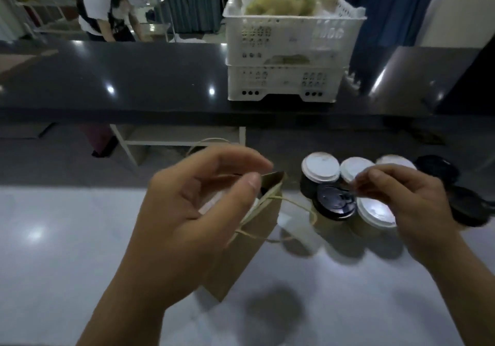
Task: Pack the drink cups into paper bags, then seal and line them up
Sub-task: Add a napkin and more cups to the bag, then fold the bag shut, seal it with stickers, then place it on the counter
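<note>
A brown paper bag [249, 241] with string handles stands on the white counter [67, 238], and a white-lidded cup shows inside its open top. My left hand [192, 206] curls over the bag's top edge, fingers bent, thumb near the rim. To the right stand several lidded cups: white lids [320, 167] and black lids [334, 202]. My right hand [412, 201] hovers above those cups with fingertips pinched together; something small and pale may be between them, too blurred to tell.
A raised dark counter [134, 77] runs across the back with stacked white plastic crates [286, 59] holding a bag of pale food. More black-lidded cups [468, 206] sit at the far right. A person stands beyond the counter at upper left.
</note>
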